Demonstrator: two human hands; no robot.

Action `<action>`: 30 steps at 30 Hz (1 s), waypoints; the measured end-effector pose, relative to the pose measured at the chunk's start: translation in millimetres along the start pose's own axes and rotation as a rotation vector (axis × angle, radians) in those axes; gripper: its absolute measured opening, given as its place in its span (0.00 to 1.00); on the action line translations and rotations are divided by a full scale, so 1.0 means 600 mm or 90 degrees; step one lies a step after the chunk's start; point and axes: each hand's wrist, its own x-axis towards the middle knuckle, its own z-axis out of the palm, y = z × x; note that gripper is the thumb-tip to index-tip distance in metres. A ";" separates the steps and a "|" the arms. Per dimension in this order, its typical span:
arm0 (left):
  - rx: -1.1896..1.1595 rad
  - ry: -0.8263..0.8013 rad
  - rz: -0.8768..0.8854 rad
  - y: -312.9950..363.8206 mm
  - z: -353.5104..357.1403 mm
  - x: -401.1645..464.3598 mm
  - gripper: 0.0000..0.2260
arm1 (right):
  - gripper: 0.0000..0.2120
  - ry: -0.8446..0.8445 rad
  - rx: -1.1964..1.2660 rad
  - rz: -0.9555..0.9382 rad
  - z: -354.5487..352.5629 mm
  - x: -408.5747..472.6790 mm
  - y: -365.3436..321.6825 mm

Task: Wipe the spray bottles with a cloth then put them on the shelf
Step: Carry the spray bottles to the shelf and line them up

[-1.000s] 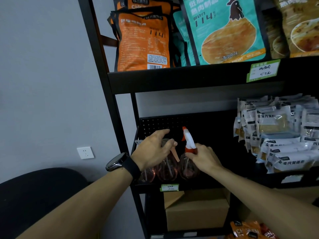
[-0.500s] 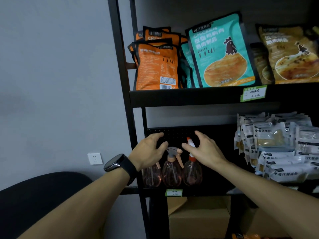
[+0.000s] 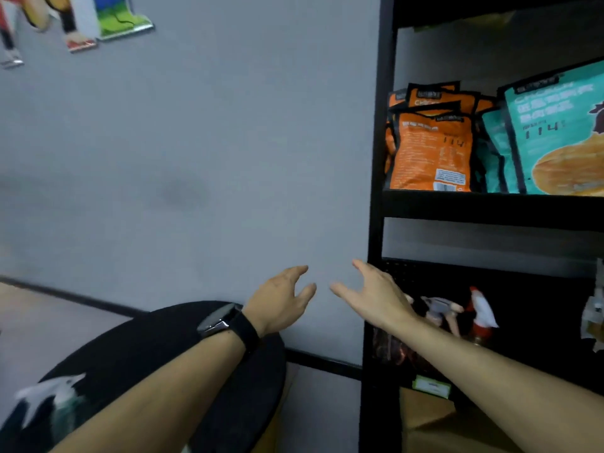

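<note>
Both hands are empty: the left hand (image 3: 283, 300), watch (image 3: 218, 320) on its wrist, and the right hand (image 3: 376, 297) hover side by side in front of the grey wall (image 3: 196, 158), fingers spread and relaxed, gripping nothing. The task's items stand on the lower tier of the black shelf (image 3: 490, 209) at right: a spray bottle with a red-and-white head (image 3: 480, 313), a spray bottle with a grey head (image 3: 439, 305) just to its left, and something reddish further left that the right forearm largely hides — likely a third bottle, though this cannot be confirmed. At lower left, on a round black table (image 3: 163, 354), lies a white-headed bottle (image 3: 49, 398), blurred; whether it has been wiped cannot be told, and no cloth is visible. Risks, as a judgement: the right forearm lies close in front of the shelved bottles, and a careless sweep could tip them (they stand tightly grouped, so one could topple its neighbours). The table bottle sits near the rim and could be knocked off by a hasty reach. Contents: the upper tier holds orange pouches (image 3: 431, 148) and teal pouches (image 3: 555, 135); a cardboard box (image 3: 434, 423) sits below the bottles — its contents are not visible. The bottles look tinted and transparent; fill level cannot be judged.
</note>
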 end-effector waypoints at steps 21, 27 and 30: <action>0.025 0.148 -0.388 -0.400 -0.166 -0.288 0.24 | 0.37 -0.313 0.073 -0.242 0.389 -0.039 -0.323; 0.049 0.148 -0.454 -0.482 -0.166 -0.335 0.20 | 0.34 -0.387 0.072 -0.251 0.497 -0.052 -0.355; 0.045 0.155 -0.451 -0.516 -0.152 -0.344 0.15 | 0.31 -0.414 0.066 -0.251 0.551 -0.053 -0.362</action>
